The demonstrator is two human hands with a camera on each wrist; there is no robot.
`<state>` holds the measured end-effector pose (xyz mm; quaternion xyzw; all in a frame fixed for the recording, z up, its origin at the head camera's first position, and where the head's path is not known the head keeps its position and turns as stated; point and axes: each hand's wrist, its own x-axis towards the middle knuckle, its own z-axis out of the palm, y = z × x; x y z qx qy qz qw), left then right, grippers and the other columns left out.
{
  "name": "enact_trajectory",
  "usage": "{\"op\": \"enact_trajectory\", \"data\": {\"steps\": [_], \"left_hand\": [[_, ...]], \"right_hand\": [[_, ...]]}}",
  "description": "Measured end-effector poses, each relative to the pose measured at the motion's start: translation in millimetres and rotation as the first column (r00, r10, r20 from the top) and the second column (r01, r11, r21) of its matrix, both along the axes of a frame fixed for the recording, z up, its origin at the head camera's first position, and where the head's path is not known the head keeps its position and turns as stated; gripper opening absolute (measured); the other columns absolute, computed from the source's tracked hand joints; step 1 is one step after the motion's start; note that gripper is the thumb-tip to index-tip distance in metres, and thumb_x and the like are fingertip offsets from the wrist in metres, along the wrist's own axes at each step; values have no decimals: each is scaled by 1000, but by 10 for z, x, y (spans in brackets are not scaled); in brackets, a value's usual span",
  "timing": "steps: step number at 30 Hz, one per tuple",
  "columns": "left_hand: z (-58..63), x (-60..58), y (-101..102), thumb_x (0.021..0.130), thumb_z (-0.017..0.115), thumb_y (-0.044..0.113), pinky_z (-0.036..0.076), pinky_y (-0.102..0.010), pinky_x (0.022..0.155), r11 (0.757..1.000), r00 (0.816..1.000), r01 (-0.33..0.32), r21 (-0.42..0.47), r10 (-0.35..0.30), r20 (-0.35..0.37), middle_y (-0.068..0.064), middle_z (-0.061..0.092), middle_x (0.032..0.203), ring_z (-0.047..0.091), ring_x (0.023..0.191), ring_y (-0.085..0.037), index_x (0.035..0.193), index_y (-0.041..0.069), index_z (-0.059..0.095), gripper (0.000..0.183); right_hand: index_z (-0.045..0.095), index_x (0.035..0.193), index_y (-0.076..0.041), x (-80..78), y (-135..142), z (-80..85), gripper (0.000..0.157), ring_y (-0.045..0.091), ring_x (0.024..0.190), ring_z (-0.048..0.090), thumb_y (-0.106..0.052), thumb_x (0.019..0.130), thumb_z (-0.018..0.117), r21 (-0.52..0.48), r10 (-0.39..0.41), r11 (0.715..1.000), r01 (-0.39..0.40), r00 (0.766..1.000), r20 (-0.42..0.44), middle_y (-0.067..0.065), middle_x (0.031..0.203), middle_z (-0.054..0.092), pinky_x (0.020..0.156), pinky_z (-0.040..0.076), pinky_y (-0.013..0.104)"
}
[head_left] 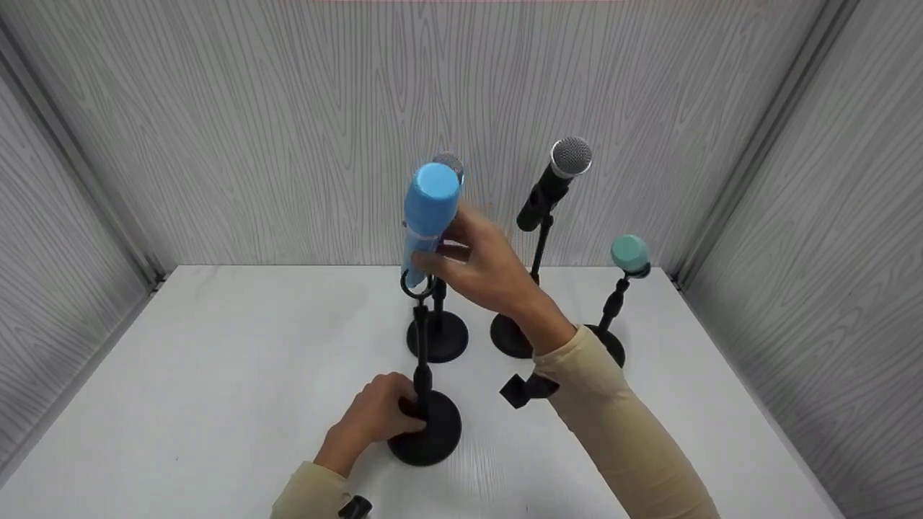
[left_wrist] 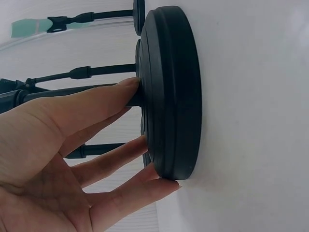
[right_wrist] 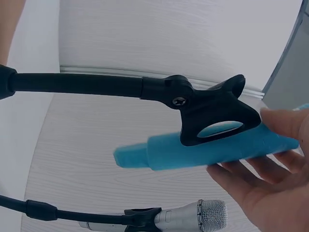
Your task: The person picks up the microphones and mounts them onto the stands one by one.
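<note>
A blue microphone (head_left: 431,198) sits tilted in the black clip (right_wrist: 217,116) of the nearest desk stand. My right hand (head_left: 484,263) holds its body between thumb and fingers, above the clip; in the right wrist view the narrower tail end sticks out past the clip. Down at the table, my left hand (head_left: 378,411) grips the stand's round black base (head_left: 440,436). The left wrist view has the thumb lying against the bottom of the pole, while fingertips touch the base's rim. The blue microphone's far end is cut off in the right wrist view.
Behind stands a silver-headed microphone (head_left: 448,164), partly hidden by the blue one. To the right, a black microphone (head_left: 551,184) with a silver grille and a teal microphone (head_left: 629,252) rest in their own stands. Grey wood-grain panels (head_left: 288,130) enclose the white table (head_left: 238,375).
</note>
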<state>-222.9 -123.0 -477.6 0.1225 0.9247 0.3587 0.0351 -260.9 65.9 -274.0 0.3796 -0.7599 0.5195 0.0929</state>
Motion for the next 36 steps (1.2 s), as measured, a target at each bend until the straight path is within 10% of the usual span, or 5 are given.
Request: {"op": "enact_trajectory", "data": {"steps": [8, 16, 26, 36], "left_hand": [[-20, -15, -2, 72, 91, 5, 59, -41, 78, 1000, 1000, 28, 6, -28, -11, -6, 70, 92, 65, 88, -20, 90, 1, 74, 25], [3, -19, -5, 72, 91, 4, 60, -43, 80, 999, 999, 32, -5, -32, 12, -7, 69, 93, 65, 87, -20, 89, 2, 74, 24], [8, -22, 1, 73, 90, 3, 60, -43, 82, 999, 998, 25, 28, -27, 51, -6, 70, 94, 64, 88, -19, 90, 3, 75, 22], [2, -47, -10, 75, 89, 4, 61, -44, 84, 1000, 996, 11, 17, -12, 86, -6, 70, 93, 63, 88, -19, 93, 4, 76, 23]], "right_hand": [[49, 146, -2, -17, 31, -76, 57, 27, 136, 59, -11, 95, 72, 121, 98, 988, -100, 995, 28, 15, 143, 62, 113, 49, 41], [47, 149, -8, -24, 40, -144, 88, 23, 138, 54, -18, 75, 92, 255, 96, 962, -96, 995, 11, 9, 144, 57, 118, 43, 47], [65, 123, -2, -63, -41, -260, 49, 21, 111, 68, -14, 80, 87, 251, 98, 967, -37, 967, -233, 10, 115, 72, 105, 53, 40], [71, 120, -4, -103, -43, -411, 36, 20, 113, 70, -9, 85, 81, 240, 152, 964, -112, 976, -154, 9, 115, 75, 103, 55, 40]]}}
